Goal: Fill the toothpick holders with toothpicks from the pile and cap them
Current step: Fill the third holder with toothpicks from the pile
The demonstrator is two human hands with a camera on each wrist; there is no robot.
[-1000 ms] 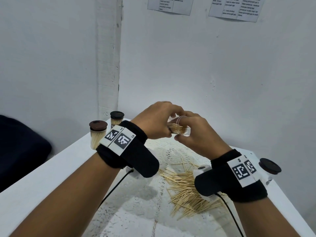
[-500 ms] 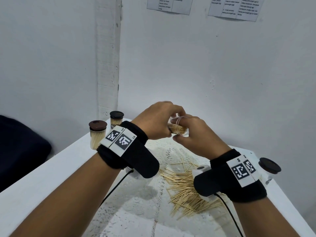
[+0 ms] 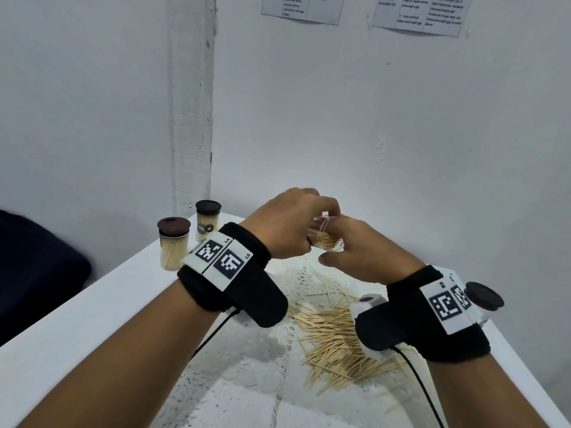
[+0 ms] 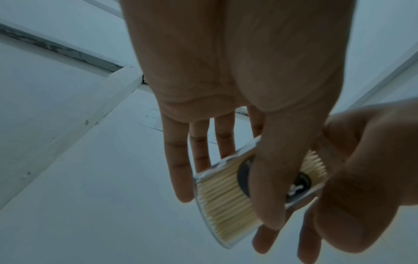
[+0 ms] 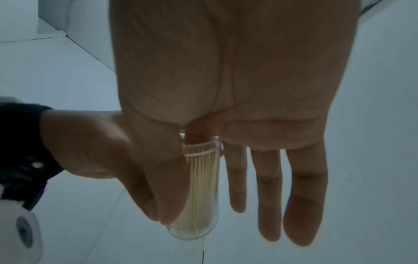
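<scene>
The clear toothpick holder [image 3: 325, 237] is held in the air above the table, between both hands, tilted well off upright with its open mouth toward the right hand. It is a see-through cylinder with no cap on it, packed with pale wooden toothpicks [image 4: 222, 200] lying side by side along its length; a dark round label [image 4: 245, 176] shows on its wall in the left wrist view. The left hand [image 3: 287, 225] grips the holder, thumb across the label and the fingers behind the tube. The right hand [image 3: 366, 253] meets the holder at its mouth: its thumb lies along the tube wall, its forefinger seems to press at the open end, though that is partly hidden, and the other three fingers [image 5: 269, 189] hang straight and free beside the tube. Below the hands a loose pile of toothpicks [image 3: 336, 341] lies spread on a white lace mat [image 3: 312, 282] on the white table [image 3: 92, 310]. A dark brown cap [image 3: 483, 295] shows just beyond the right wrist strap, at the table's right edge. At the far left corner stand two capped holders, full of toothpicks: the nearer one [image 3: 173, 244] and the farther one [image 3: 208, 220], both upright and a little apart.
</scene>
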